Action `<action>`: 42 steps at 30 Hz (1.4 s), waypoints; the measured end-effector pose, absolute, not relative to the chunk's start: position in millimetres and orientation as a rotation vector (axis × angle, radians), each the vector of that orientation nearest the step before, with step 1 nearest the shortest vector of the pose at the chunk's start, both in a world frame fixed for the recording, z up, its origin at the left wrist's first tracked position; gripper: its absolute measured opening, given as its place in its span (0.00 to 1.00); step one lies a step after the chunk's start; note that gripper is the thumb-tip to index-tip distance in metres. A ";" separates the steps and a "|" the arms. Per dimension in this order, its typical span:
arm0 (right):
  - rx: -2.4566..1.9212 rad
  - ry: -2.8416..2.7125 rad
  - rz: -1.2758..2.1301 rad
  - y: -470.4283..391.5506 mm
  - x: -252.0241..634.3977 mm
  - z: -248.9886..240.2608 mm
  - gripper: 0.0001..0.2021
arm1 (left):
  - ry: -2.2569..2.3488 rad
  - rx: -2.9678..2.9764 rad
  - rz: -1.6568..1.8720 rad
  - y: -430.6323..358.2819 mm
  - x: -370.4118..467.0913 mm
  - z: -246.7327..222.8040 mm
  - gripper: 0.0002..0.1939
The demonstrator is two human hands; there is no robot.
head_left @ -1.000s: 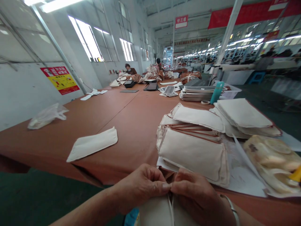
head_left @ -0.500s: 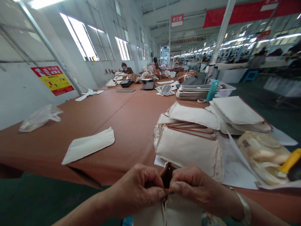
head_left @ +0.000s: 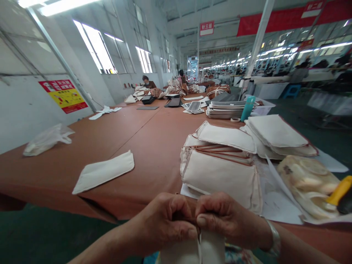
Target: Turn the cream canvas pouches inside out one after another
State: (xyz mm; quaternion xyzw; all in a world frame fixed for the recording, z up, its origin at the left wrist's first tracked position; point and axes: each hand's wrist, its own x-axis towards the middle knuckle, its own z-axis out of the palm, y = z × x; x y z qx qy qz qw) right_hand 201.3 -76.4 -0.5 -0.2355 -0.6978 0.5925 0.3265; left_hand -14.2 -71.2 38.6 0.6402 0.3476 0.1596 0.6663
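Observation:
Close to my body, below the table's front edge, my left hand [head_left: 172, 222] and my right hand [head_left: 224, 220] pinch the brown edge of a cream fabric pouch [head_left: 178, 253]. Their thumbs almost meet at its top, and the fingers hide most of that edge. A seam or gap runs down the middle of the pouch. Just beyond my hands lies a stack of similar cream pouches [head_left: 220, 174] with brown trim. A single cream piece [head_left: 106, 171] lies flat on the table to the left.
The brown-covered table [head_left: 148, 146] stretches far ahead. At right are more cream pieces [head_left: 277, 132], a plastic container [head_left: 305, 179] and a yellow-handled tool [head_left: 339, 190]. A teal bottle [head_left: 248, 108] stands behind them. A plastic bag [head_left: 48, 139] lies left. A person [head_left: 148, 82] sits at the far end.
My hands have drawn together, and the pouch's brown opening that showed between them is now mostly covered. The pouch looks narrower. Things on the table have stayed put.

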 end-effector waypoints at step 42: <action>-0.621 -1.879 1.370 -83.4 170.0 -9.2 0.14 | 0.826 1.441 0.204 -65.1 -22.1 64.8 0.18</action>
